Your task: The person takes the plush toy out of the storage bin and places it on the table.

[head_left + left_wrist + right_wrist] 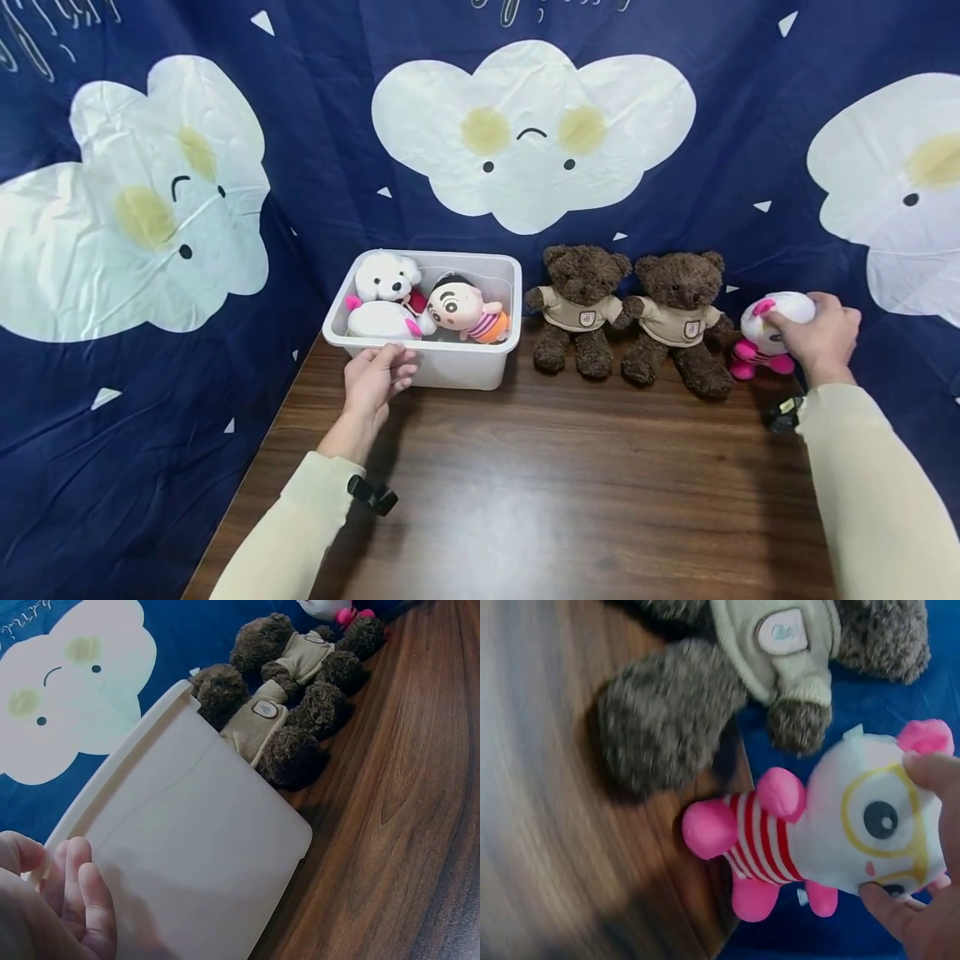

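Note:
My left hand pinches the front rim of a white plastic bin, its thumb near the top edge and fingers against the outer wall. Inside the bin lie a white plush dog, a white plush with pink parts, and a doll in a striped top and orange shorts. At the far right, my right hand grips the white head of a pink plush toy with a red-striped body and yellow glasses. That toy stands at the table's back edge.
Two brown teddy bears in beige sweaters sit side by side between the bin and the pink plush. A dark blue curtain with cloud prints hangs behind the wooden table.

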`<move>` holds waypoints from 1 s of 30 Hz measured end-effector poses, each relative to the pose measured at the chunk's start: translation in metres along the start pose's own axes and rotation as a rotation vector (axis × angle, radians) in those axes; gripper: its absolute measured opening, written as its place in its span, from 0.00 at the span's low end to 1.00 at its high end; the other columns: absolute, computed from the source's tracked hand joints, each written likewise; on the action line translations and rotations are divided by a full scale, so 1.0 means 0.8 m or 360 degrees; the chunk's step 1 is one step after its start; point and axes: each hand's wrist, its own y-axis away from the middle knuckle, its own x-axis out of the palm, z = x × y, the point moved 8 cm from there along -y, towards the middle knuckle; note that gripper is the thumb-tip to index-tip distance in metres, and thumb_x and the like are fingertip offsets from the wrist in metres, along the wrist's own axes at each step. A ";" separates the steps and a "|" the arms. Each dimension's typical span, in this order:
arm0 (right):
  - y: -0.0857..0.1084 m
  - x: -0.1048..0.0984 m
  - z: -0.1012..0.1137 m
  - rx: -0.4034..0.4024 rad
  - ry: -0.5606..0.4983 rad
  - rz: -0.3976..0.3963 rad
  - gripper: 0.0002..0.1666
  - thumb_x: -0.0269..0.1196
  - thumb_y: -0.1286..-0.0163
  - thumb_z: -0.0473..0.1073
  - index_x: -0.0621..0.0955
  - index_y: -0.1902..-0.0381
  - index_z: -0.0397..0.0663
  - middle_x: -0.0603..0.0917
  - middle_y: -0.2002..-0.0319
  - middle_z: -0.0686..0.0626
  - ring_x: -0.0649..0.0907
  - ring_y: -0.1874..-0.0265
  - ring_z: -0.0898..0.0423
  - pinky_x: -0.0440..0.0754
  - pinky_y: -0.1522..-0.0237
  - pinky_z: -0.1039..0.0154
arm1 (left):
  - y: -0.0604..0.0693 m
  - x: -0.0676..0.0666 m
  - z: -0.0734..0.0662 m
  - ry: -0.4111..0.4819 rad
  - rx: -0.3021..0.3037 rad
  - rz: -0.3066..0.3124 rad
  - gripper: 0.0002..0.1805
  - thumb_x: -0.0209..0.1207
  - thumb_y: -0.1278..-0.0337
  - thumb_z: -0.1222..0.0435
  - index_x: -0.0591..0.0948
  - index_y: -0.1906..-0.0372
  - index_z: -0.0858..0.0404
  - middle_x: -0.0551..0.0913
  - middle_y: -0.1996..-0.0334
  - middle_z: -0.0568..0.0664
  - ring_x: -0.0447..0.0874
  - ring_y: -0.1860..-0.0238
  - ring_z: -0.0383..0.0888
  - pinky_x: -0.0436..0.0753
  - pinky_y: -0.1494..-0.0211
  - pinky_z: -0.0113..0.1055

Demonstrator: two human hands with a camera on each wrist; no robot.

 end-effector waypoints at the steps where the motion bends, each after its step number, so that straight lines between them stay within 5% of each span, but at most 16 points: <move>1: 0.000 0.002 0.000 0.0042 -0.0030 -0.0017 0.53 0.65 0.34 0.64 0.63 0.27 0.31 0.63 0.33 0.23 0.62 0.32 0.26 0.68 0.35 0.31 | 0.000 0.000 0.000 -0.0005 0.0002 0.0005 0.08 0.61 0.34 0.65 0.74 0.56 0.62 0.91 0.72 0.44 0.87 0.77 0.35 0.84 0.76 0.25; 7: 0.001 0.019 0.004 0.0180 -0.0074 -0.0010 0.57 0.66 0.35 0.66 0.56 0.25 0.35 0.58 0.26 0.26 0.66 0.31 0.25 0.65 0.28 0.34 | 0.001 0.002 0.002 -0.0012 0.0001 0.0016 0.08 0.61 0.34 0.64 0.74 0.57 0.62 0.91 0.72 0.43 0.87 0.77 0.35 0.85 0.76 0.25; 11: -0.004 0.031 0.016 0.0076 -0.0002 0.0083 0.59 0.67 0.35 0.64 0.54 0.21 0.38 0.55 0.27 0.22 0.62 0.32 0.21 0.65 0.31 0.31 | 0.001 0.001 0.003 -0.0007 0.0003 0.0009 0.08 0.61 0.34 0.65 0.75 0.57 0.62 0.91 0.71 0.45 0.87 0.77 0.35 0.85 0.76 0.25; 15: -0.009 0.035 0.029 -0.0047 0.0079 0.0084 0.55 0.67 0.33 0.59 0.56 0.21 0.37 0.64 0.33 0.19 0.64 0.33 0.22 0.66 0.34 0.31 | 0.000 -0.001 0.002 0.0006 0.0011 0.0003 0.08 0.62 0.35 0.65 0.76 0.57 0.63 0.91 0.71 0.45 0.87 0.77 0.35 0.85 0.76 0.25; 21: -0.010 0.025 0.030 0.0043 0.0050 -0.0047 0.42 0.60 0.31 0.51 0.65 0.25 0.36 0.70 0.35 0.22 0.68 0.35 0.24 0.68 0.36 0.31 | 0.001 0.001 0.000 -0.0007 0.0012 0.0004 0.09 0.62 0.35 0.65 0.76 0.56 0.63 0.91 0.71 0.44 0.87 0.77 0.35 0.85 0.76 0.25; 30: -0.013 0.033 0.040 -0.0007 0.0038 0.0009 0.41 0.56 0.32 0.47 0.63 0.25 0.32 0.70 0.37 0.22 0.69 0.36 0.25 0.68 0.36 0.32 | 0.001 0.000 0.000 0.0016 0.0019 -0.0002 0.08 0.62 0.35 0.64 0.75 0.57 0.62 0.91 0.72 0.44 0.87 0.78 0.35 0.84 0.77 0.25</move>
